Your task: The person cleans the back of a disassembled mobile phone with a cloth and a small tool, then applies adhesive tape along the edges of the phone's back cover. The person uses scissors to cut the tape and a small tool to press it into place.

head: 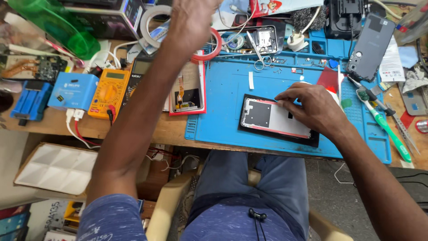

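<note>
An opened phone, with a black frame and white and pink inner plates, lies on the blue work mat. My right hand rests over its right end and presses its fingertips on the top edge. My left hand is raised at the back of the desk, its fingers cut off by the frame's top. A red tape roll shows just beside and under that wrist; whether the hand holds it is hidden. A white tape roll lies left of the hand.
A second phone frame lies left of the mat beside a yellow multimeter and a blue box. A grey back cover, a green toothbrush and scissors lie around the mat. A white tray sits below the desk.
</note>
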